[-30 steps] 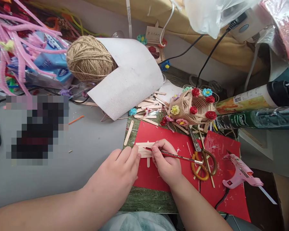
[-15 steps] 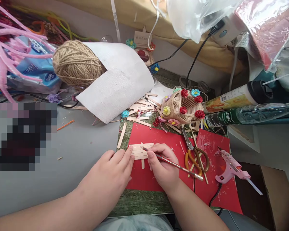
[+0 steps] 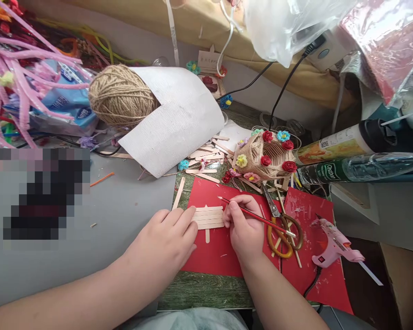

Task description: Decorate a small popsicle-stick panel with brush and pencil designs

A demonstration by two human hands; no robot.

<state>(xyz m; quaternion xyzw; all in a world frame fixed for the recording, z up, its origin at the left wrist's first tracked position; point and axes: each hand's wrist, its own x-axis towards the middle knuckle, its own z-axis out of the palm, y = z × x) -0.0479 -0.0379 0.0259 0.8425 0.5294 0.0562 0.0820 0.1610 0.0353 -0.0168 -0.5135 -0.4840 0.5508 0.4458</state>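
Observation:
A small panel of craft sticks [image 3: 209,217], laid side by side with one upright stick behind, sits on red paper [image 3: 213,256]. My left hand [image 3: 170,236] has its bent fingers on the panel's left end, holding it; the thumb is partly hidden. In my right hand [image 3: 246,229] is a red pencil [image 3: 254,213], gripped with its tip pointing up and left, above the paper and apart from the panel. The curled lower fingers of that hand are at the panel's right end. Brown-handled scissors [image 3: 285,233] lie just right of it.
Loose craft sticks [image 3: 206,156], a flower-trimmed twine basket [image 3: 261,158] and a twine ball [image 3: 124,95] beside white card [image 3: 182,119] sit behind. At right are a pink glue gun [image 3: 335,245] with its cord, and a lying water bottle [image 3: 358,167]. Pink pipe cleaners [image 3: 24,82] are at left.
The pencil tip has lifted off the panel's upper sticks and moved right and up. My right hand has shifted right; my left hand stays on the panel. The whole view has shifted slightly.

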